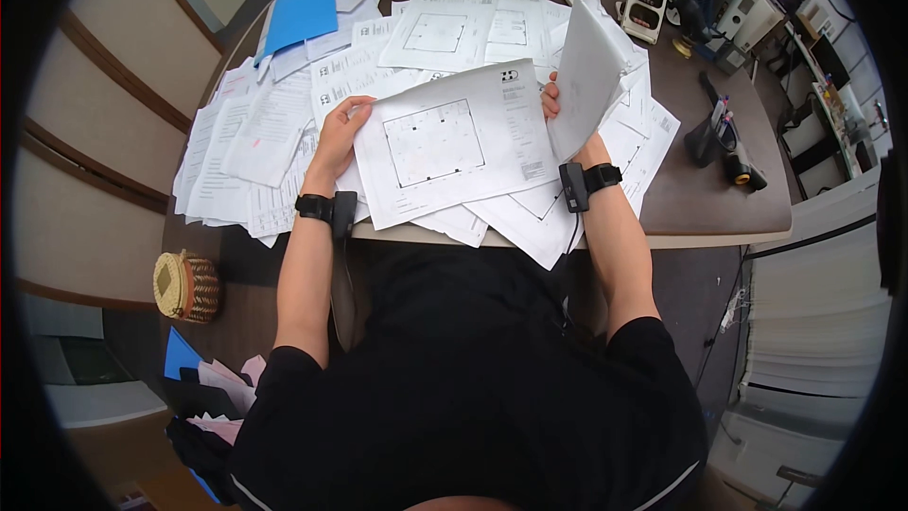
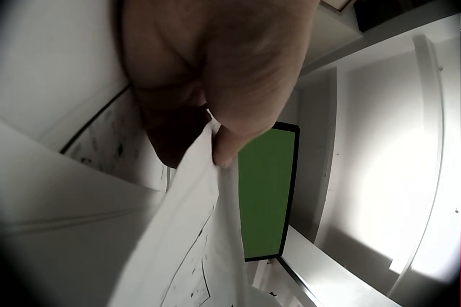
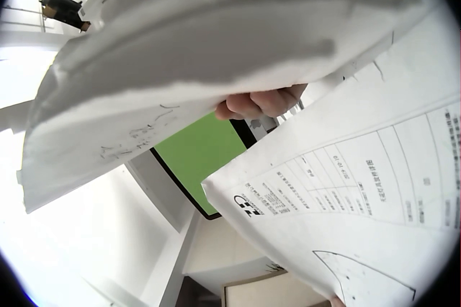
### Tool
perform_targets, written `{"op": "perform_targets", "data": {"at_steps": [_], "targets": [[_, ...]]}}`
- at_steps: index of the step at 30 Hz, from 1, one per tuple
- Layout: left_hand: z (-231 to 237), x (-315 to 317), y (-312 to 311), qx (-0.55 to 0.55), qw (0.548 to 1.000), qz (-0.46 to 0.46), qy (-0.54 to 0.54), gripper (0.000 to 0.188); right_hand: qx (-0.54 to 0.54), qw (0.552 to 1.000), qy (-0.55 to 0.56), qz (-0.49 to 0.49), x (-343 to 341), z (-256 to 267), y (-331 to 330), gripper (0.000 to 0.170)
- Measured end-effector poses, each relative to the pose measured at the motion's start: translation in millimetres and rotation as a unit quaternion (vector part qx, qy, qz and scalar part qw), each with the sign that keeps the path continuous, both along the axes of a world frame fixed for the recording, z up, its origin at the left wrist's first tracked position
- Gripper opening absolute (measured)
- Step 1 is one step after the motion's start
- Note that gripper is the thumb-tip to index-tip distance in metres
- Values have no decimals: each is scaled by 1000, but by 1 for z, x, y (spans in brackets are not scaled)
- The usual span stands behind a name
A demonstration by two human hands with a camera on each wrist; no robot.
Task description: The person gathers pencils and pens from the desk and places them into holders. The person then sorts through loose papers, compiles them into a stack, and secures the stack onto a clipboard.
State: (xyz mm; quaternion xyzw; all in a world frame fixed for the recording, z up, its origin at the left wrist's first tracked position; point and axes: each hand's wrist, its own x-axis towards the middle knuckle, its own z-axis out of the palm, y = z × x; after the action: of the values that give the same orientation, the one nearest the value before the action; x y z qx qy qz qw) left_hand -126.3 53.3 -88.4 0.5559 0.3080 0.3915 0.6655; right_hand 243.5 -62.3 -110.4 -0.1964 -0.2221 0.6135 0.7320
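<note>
We pinch the left edge of a printed drawing sheet (image 1: 435, 147) with our left hand (image 1: 338, 137), and our right hand (image 1: 551, 98) grips a folded-back bundle of papers (image 1: 588, 71) upright, its fingers curled round it. The hands are apart, with the sheet between them above the near edge of the table (image 1: 705, 191). We judge the work to be partway: the bundle is in hand, but many loose sheets (image 1: 260, 132) lie overlapping and unsquared. We cannot tell whether the right hand also touches the drawing sheet.
</note>
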Motion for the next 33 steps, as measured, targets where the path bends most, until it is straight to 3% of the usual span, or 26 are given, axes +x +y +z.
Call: {"op": "perform_targets", "data": {"at_steps": [7, 10, 12, 16, 20, 22, 24, 25, 28, 29, 31, 33], "targets": [[0, 0, -5, -5, 1000, 1, -2, 20, -4, 1000, 12, -3, -1, -4, -3, 27], [17, 15, -4, 40, 996, 66, 47, 19, 12, 1000, -17, 4, 2, 4, 1, 28], [30, 24, -5, 137, 960, 235, 65, 19, 4, 1000, -17, -17, -3, 4, -3, 28], [46, 44, 1, 153, 932, 322, -61, 16, 14, 999, -24, -25, -5, 10, -4, 28], [38, 60, 5, 108, 918, 336, -182, 16, 10, 1000, -20, 14, 6, -9, 1, 25], [37, 79, 4, 112, 917, 340, -179, 15, 18, 998, -44, 48, -1, 9, 3, 27], [38, 97, -6, 100, 925, 330, -159, 15, -107, 991, -77, -29, -27, 37, -8, 36], [35, 106, -3, 99, 924, 335, -158, 15, -102, 990, -93, -13, -26, 37, -8, 45], [31, 136, -14, 86, 926, 292, -222, 16, -104, 989, -97, -38, -30, 39, -9, 48], [30, 144, -21, 86, 925, 295, -223, 16, -103, 989, -98, -34, -29, 40, -8, 48], [30, 154, -42, 211, 937, 254, -113, 19, -121, 986, -109, -25, -29, 41, -10, 51], [34, 152, -54, 206, 944, 233, -114, 20, -117, 986, -110, -35, -33, 44, -12, 51]]}}
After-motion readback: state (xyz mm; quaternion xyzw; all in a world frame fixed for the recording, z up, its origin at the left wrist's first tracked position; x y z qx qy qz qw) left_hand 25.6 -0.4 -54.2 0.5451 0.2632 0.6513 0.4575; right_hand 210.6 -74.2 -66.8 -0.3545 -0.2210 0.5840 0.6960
